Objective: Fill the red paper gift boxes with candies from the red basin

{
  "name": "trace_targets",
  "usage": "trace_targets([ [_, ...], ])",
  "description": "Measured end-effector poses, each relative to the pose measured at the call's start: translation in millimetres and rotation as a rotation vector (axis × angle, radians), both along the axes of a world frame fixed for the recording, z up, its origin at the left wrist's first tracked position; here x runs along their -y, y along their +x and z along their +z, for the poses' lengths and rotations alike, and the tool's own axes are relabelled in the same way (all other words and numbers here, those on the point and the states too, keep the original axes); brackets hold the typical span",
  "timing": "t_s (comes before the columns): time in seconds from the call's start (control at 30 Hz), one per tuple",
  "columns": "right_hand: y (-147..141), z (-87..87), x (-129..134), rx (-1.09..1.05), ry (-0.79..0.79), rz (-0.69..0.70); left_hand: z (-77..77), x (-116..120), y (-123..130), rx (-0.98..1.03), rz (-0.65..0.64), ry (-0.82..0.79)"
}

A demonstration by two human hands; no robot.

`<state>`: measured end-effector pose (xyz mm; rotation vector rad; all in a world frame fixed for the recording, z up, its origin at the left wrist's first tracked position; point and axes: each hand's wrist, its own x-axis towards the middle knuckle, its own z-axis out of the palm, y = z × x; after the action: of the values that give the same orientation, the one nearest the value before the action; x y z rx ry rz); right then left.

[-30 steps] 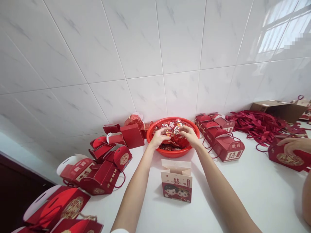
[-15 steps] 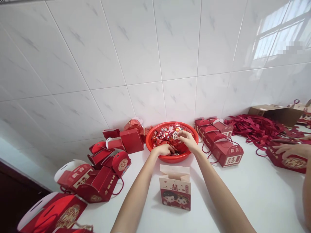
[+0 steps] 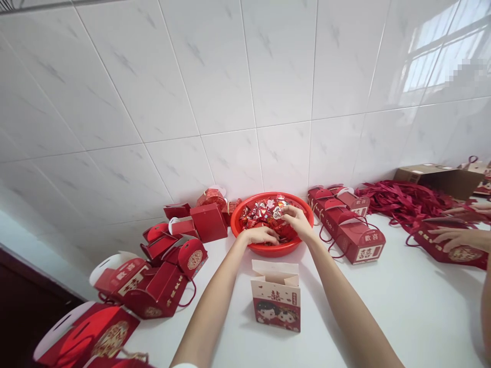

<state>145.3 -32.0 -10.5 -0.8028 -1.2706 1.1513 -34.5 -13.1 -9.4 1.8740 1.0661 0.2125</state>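
Note:
Wrapped candies (image 3: 261, 209) fill a red plastic basket (image 3: 240, 232) against the wall. My right hand (image 3: 298, 220) is over its right side, thumb and fingers pinched at a candy with a white label (image 3: 276, 213). Lower in the basket, my left hand (image 3: 263, 235) has its fingers curled down among the candies; whatever lies between its fingertips is hidden. Between my forearms stands an upright paper gift box (image 3: 276, 306), cream and red with two cartoon faces, its top open.
Red candy boxes (image 3: 157, 291) crowd the left side. More red boxes (image 3: 362, 243) stand in a row right of the basket. Beyond them lie dark red ribbons (image 3: 402, 202) and a cardboard box (image 3: 441, 176). A co-worker's hands (image 3: 462, 237) touch a red box at far right.
My left hand has lifted slightly among the candies, its fingers showing more. My right hand stays nearly still. At far right, a co-worker's second hand shows more.

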Motion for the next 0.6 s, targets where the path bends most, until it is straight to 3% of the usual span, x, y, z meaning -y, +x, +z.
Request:
trace_targets([
  [0.17, 1.4, 1.5, 1.5, -0.033, -0.004, -0.026, 8.2, 8.1, -6.9, 0.466, 0.276, -0.066],
  [0.33, 1.8, 2.8, 3.1, -0.035, -0.006, -0.039, 7.5, 8.8, -7.8, 0.529, 0.273, -0.145],
  [0.6, 1.4, 3.3, 3.2, -0.049, -0.018, -0.032, 5.7, 6.1, -9.3, 0.666, 0.385, -0.047],
])
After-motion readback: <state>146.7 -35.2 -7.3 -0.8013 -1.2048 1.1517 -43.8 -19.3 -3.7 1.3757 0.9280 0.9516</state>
